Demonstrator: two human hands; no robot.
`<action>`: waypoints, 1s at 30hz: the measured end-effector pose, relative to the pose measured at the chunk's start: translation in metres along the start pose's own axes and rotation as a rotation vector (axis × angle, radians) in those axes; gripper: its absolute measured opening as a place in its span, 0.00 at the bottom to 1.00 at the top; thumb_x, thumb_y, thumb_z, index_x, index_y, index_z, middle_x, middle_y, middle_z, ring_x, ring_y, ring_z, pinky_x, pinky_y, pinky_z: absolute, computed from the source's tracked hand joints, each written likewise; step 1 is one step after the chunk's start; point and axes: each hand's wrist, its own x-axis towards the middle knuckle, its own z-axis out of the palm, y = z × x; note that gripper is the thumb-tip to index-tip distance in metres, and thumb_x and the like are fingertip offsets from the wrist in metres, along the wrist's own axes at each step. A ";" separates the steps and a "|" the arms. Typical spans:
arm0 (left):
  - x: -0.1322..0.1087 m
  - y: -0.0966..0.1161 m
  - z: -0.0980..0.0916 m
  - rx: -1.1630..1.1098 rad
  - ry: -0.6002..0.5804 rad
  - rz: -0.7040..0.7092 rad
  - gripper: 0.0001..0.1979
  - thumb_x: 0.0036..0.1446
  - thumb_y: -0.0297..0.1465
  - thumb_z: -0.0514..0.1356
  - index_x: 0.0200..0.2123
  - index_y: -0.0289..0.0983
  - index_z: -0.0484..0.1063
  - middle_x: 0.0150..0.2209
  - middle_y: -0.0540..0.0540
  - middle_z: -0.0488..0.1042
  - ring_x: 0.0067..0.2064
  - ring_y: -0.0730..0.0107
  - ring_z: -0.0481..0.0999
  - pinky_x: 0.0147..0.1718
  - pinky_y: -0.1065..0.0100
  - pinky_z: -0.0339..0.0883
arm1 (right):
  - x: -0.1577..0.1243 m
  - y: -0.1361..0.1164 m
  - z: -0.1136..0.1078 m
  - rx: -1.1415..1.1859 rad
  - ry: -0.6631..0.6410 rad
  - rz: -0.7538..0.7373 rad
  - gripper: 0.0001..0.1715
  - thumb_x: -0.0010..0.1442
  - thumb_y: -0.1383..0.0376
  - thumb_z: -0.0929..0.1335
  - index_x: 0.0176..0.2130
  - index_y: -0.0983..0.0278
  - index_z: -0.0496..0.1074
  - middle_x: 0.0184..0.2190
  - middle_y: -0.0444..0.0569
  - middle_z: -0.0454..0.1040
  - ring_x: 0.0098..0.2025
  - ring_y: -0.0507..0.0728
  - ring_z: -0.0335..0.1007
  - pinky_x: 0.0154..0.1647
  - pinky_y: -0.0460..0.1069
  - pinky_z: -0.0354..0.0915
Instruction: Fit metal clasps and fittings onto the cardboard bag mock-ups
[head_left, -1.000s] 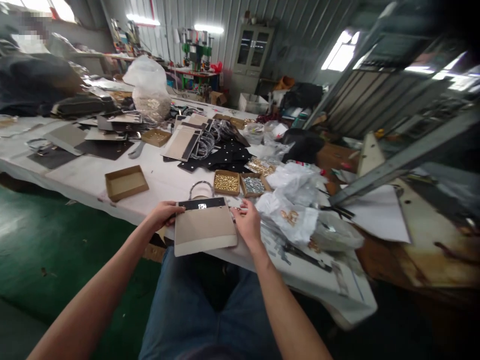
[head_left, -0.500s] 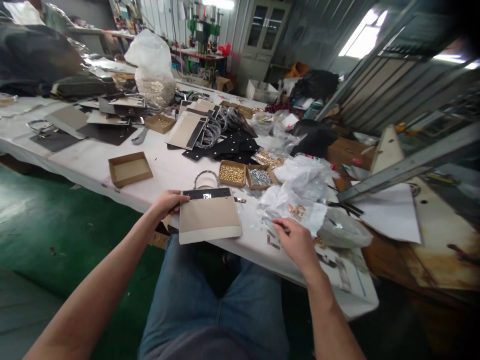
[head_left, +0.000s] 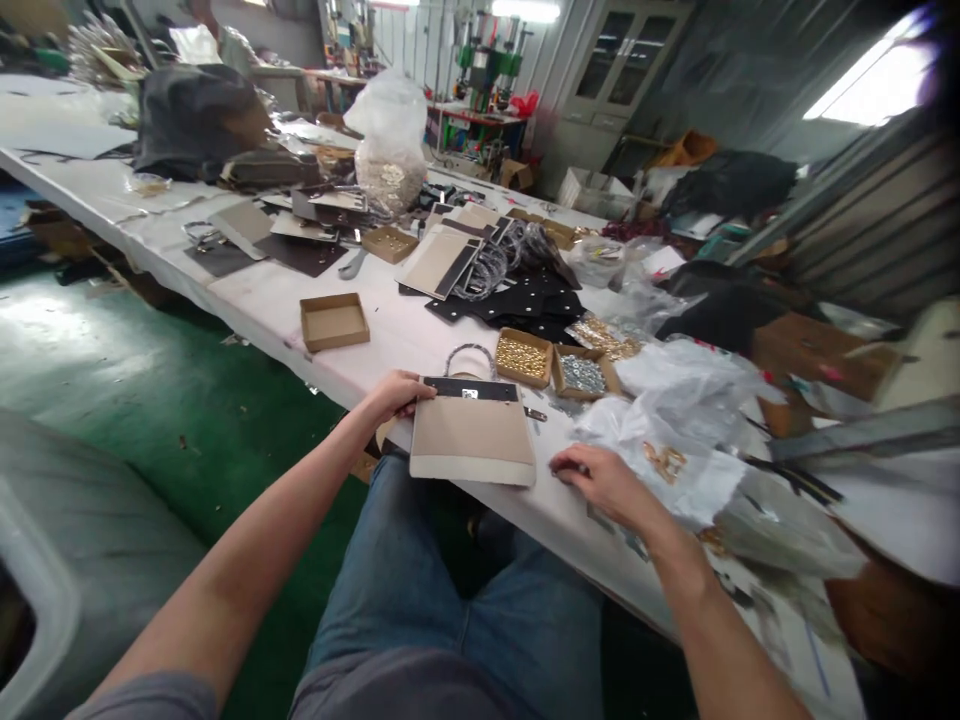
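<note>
A beige bag panel point(head_left: 471, 440) with a black top strip, a small metal clasp and a round metal handle lies at the near edge of the white table point(head_left: 255, 300). My left hand point(head_left: 393, 392) grips its upper left corner, fingers curled on the black strip. My right hand point(head_left: 600, 478) rests on the table to the right of the panel, fingers bent down onto the surface beside crumpled white plastic bags point(head_left: 667, 440); whether it pinches a small part I cannot make out.
Two small cardboard boxes, one of gold studs point(head_left: 523, 356) and one of silver studs point(head_left: 582, 374), stand just behind the panel. An empty box point(head_left: 334, 321) sits to the left. Black and beige cut panels point(head_left: 480, 275), wire rings and a filled plastic bag point(head_left: 390, 150) lie farther back.
My right hand left the panel's right edge and went to the table beside the plastic bags. The camera swung left. My left hand stayed on the panel.
</note>
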 end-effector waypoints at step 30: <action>0.002 0.008 -0.019 -0.141 -0.168 -0.176 0.14 0.54 0.25 0.78 0.28 0.34 0.76 0.24 0.49 0.76 0.25 0.73 0.76 0.20 0.75 0.63 | 0.124 -0.126 0.074 0.859 0.223 0.120 0.30 0.59 0.42 0.83 0.48 0.59 0.83 0.48 0.52 0.86 0.47 0.61 0.80 0.52 0.55 0.77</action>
